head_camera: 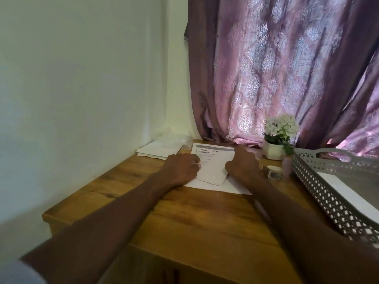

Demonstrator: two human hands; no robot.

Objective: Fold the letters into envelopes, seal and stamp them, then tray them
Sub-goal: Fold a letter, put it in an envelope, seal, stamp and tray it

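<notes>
I judge that the folding step is in hand. The printed letter (213,160), with the heading "Washing M… Cleaning", lies on the wooden table (184,218), on top of a plain white sheet (231,186); its near edge looks already turned up, with one corner over that sheet. My left hand (181,168) rests on the left side of the letter with the fingers curled; something thin and pale shows at the fingertips, perhaps the paper edge, but the view is too blurred for me to say that it pinches anything. My right hand (242,162) lies on the right edge of the letter, fingers bent down on it, and I cannot tell if it grips the sheet or only presses it.

The next move, I think, calls for bringing the near edge square over the text and pressing the crease flat, with both sides kept level.

By count I see: one letter being folded, one white sheet below it, one stack of white papers (159,149) at the far left, maybe the envelopes, one roll of stickers or tape (273,171), one pink tube (286,166), one grey perforated tray (328,193) with something white inside, one potted white flower (280,136).
</notes>
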